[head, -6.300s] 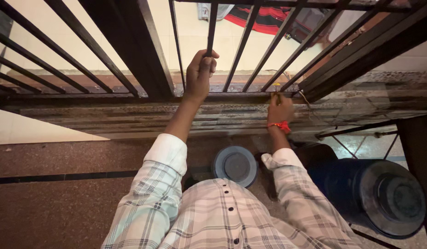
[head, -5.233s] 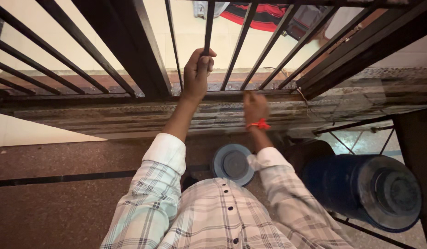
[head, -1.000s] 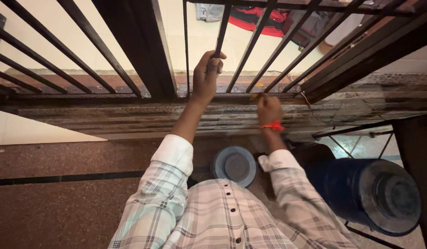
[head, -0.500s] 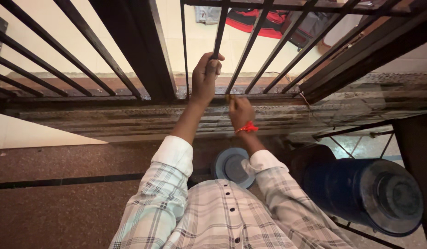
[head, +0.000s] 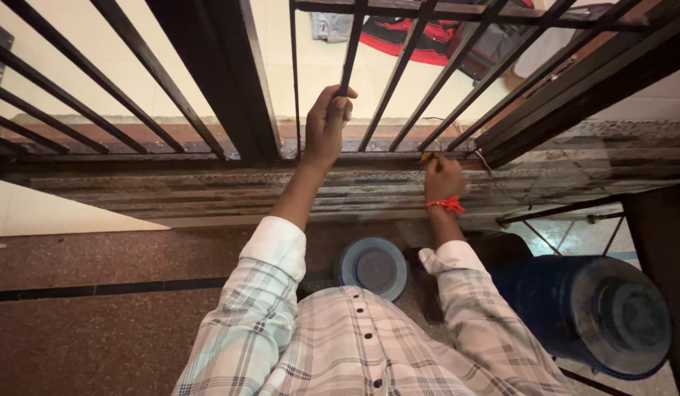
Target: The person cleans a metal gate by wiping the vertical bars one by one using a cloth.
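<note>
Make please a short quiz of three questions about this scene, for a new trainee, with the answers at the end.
1. True or false: the left hand is closed around a vertical bar of the dark metal grille.
2. Where is the right hand? A) on the dark blue drum B) low at the sill, at the foot of the grille bars C) on the round grey lid
3. Fill in: the band on the right wrist is ____ in colour.

Key
1. True.
2. B; it seems to hold something small and yellowish there, too blurred to name.
3. Red-orange.
</note>
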